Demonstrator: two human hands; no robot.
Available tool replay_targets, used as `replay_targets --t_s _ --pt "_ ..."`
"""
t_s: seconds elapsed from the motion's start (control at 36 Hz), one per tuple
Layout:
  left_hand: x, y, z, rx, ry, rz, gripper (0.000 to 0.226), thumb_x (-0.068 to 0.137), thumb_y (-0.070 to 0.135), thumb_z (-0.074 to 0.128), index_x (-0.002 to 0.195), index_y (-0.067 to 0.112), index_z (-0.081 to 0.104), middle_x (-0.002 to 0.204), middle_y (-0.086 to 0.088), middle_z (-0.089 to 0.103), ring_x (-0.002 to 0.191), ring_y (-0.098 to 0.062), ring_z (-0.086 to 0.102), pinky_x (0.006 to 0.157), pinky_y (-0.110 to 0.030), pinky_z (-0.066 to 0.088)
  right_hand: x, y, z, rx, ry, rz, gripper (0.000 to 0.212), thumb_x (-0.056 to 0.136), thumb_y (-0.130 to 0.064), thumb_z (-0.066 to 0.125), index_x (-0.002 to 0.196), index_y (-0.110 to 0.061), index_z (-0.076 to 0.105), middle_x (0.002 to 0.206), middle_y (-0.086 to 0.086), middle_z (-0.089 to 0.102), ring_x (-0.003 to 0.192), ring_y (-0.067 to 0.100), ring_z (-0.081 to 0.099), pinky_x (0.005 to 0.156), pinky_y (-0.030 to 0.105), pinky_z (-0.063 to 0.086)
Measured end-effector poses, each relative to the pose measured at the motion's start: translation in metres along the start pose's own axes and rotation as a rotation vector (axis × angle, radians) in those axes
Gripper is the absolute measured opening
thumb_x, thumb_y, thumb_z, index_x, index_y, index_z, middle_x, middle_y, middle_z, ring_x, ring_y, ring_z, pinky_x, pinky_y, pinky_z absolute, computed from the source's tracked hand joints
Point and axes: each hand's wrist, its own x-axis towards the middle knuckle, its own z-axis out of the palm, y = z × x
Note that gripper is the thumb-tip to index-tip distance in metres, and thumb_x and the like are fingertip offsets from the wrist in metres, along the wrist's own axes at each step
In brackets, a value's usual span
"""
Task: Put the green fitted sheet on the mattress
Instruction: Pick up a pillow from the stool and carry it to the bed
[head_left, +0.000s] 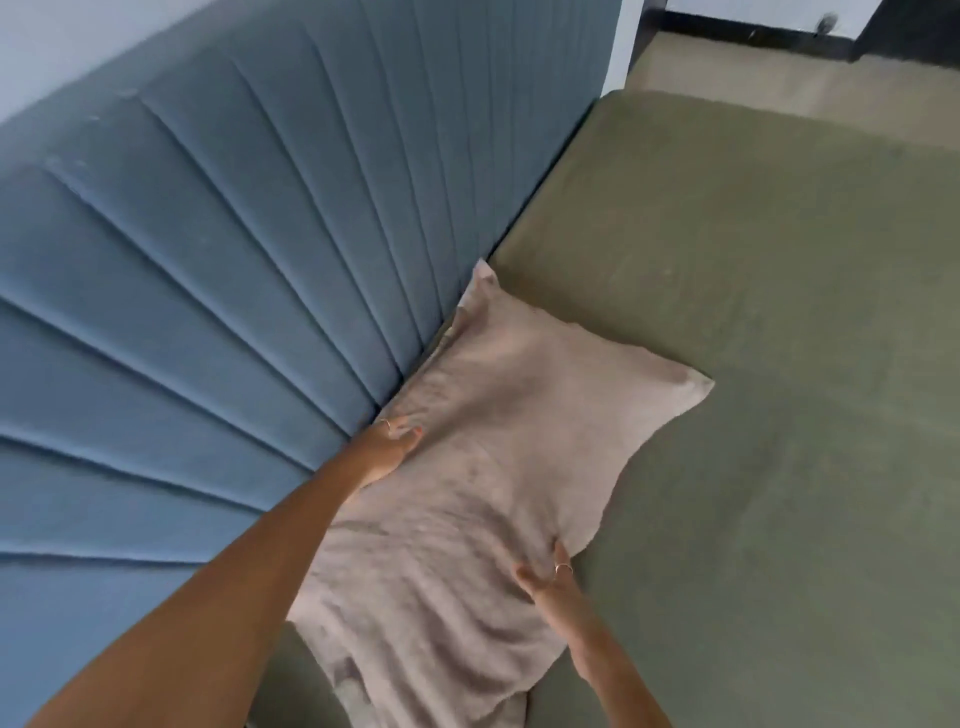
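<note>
The green fitted sheet lies smooth over the mattress and fills the right half of the view. A wrinkled beige pillow lies on it against the headboard. My left hand presses on the pillow's edge next to the headboard, fingers fairly straight. My right hand rests on the pillow's near right edge with fingers spread; whether it pinches the fabric is unclear.
A tall blue channel-tufted headboard takes up the left side. Beyond the far end of the mattress there is a beige floor and a dark skirting board along a white wall.
</note>
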Motion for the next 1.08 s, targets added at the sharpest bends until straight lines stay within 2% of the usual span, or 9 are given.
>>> replay_targets --t_s 0.08,0.14,0.25,0.33,0.47,0.64,0.78,0.94,1.08 --pt "-0.014 -0.024 0.015 0.165 -0.074 -0.091 0.055 0.097 0.044 0.046 0.143 0.014 0.042 0.150 -0.005 0.038 0.136 -0.020 0.037 0.110 -0.026 0.030 -0.008 0.013 0.011 -0.087 0.022 -0.024 0.082 0.092 -0.021 0.062 0.153 -0.017 0.007 0.153 -0.006 0.028 0.137 0.011 0.035 0.105 0.015 0.027" --pt "-0.027 -0.037 0.022 0.161 -0.119 -0.139 0.055 0.097 0.041 0.047 0.142 0.010 0.042 0.148 -0.006 0.040 0.134 -0.019 0.041 0.105 -0.022 0.032 -0.018 0.021 0.017 -0.172 0.047 -0.051 0.073 0.093 -0.016 0.060 0.151 -0.015 0.015 0.145 -0.008 0.034 0.132 0.011 0.040 0.094 0.006 0.029" --pt "-0.064 -0.060 0.025 0.234 -0.130 -0.165 0.055 0.097 0.045 0.045 0.141 0.013 0.041 0.147 -0.003 0.042 0.134 -0.018 0.041 0.103 -0.021 0.033 -0.043 0.046 0.038 -0.340 0.081 -0.118 0.070 0.090 -0.020 0.063 0.149 -0.014 0.026 0.155 0.002 0.028 0.140 0.015 0.031 0.105 0.018 0.026" --pt "-0.101 -0.079 0.022 0.260 -0.067 -0.156 0.050 0.098 0.044 0.043 0.139 0.015 0.044 0.146 -0.002 0.044 0.134 -0.017 0.041 0.103 -0.020 0.031 -0.069 0.061 0.058 -0.440 0.027 -0.151 0.069 0.090 -0.025 0.062 0.148 -0.015 0.026 0.156 0.003 0.025 0.145 0.016 0.021 0.113 0.026 0.022" --pt "-0.177 -0.132 0.019 0.194 0.054 -0.199 0.043 0.099 0.037 0.045 0.135 0.015 0.050 0.144 -0.003 0.046 0.132 -0.020 0.042 0.104 -0.024 0.031 -0.119 0.081 0.102 -0.555 -0.130 -0.248 0.075 0.078 -0.055 0.056 0.138 -0.020 0.030 0.151 0.009 0.033 0.143 0.015 0.024 0.112 0.018 0.012" --pt "-0.288 -0.254 0.018 0.109 0.255 -0.379 0.056 0.084 0.049 0.040 0.132 0.024 0.051 0.144 0.000 0.045 0.135 -0.020 0.034 0.110 -0.038 0.032 -0.179 0.085 0.175 -0.822 -0.359 -0.437 0.074 0.082 -0.042 0.057 0.146 -0.012 0.032 0.154 0.009 0.028 0.143 0.019 0.027 0.109 0.015 0.016" --pt "-0.393 -0.323 0.018 -0.072 0.473 -0.580 0.056 0.096 0.041 0.045 0.146 0.020 0.033 0.156 0.002 0.024 0.144 -0.020 0.019 0.116 -0.040 0.022 -0.235 0.092 0.246 -0.989 -0.525 -0.604 0.065 0.094 -0.036 0.053 0.149 -0.015 0.027 0.158 0.007 0.019 0.146 0.015 0.017 0.113 0.025 0.016" --pt "-0.489 -0.409 0.050 -0.335 0.604 -0.776 0.056 0.095 0.036 0.049 0.145 0.016 0.034 0.153 -0.001 0.030 0.141 -0.022 0.026 0.114 -0.040 0.025 -0.285 0.101 0.328 -1.135 -0.645 -0.711 0.063 0.092 -0.037 0.052 0.148 -0.018 0.031 0.157 0.006 0.025 0.143 0.020 0.026 0.114 0.033 0.024" --pt "-0.540 -0.454 0.087 -0.742 0.711 -0.916 0.059 0.094 0.033 0.051 0.143 0.005 0.034 0.148 -0.013 0.036 0.137 -0.030 0.034 0.111 -0.038 0.030 -0.319 0.108 0.391 -1.321 -0.722 -0.768 0.059 0.095 -0.035 0.049 0.148 -0.016 0.030 0.153 0.000 0.031 0.139 0.022 0.032 0.110 0.035 0.030"
